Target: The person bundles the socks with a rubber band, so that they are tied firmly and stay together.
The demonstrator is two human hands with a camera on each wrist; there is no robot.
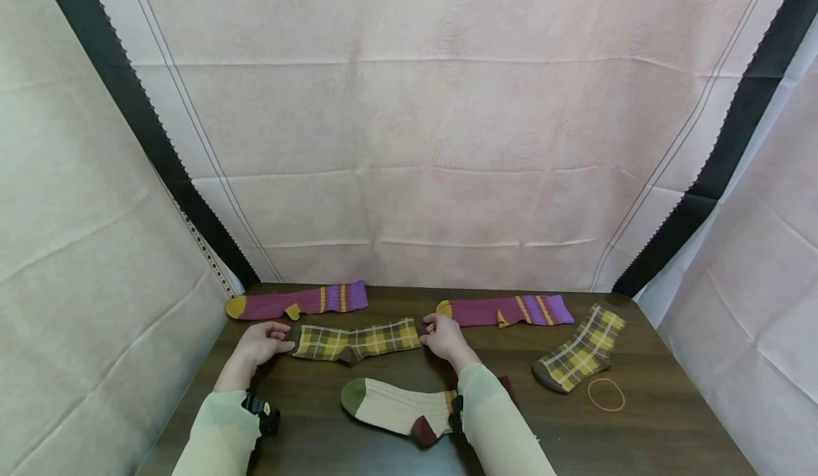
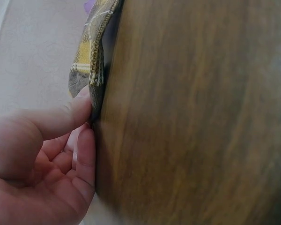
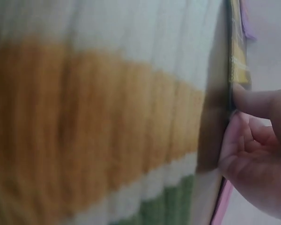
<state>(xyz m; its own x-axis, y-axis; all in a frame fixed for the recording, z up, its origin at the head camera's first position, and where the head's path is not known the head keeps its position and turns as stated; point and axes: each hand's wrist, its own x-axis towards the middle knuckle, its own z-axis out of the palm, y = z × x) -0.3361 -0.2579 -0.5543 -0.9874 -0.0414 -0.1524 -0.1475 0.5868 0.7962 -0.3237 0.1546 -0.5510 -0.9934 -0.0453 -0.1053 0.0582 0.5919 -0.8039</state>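
A yellow and brown plaid sock (image 1: 358, 341) lies stretched sideways on the dark wooden table, heel toward the near side. At its left end my left hand (image 1: 262, 344) pinches the brown tip between thumb and fingers; the left wrist view shows the thumb on the sock's brown end (image 2: 79, 82). My right hand (image 1: 444, 337) pinches the other end, and in the right wrist view the thumb presses on its edge (image 3: 239, 72). A cream sock (image 1: 396, 401) with green toe and dark red heel lies below, partly hidden under my right forearm.
Two maroon and purple socks lie along the back edge, one at left (image 1: 307, 302), one at right (image 1: 511, 310). A second plaid sock (image 1: 581, 348) lies at the right, beside a thin rubber band (image 1: 606, 395). Pale fabric walls (image 1: 447, 142) enclose the table (image 1: 645, 419).
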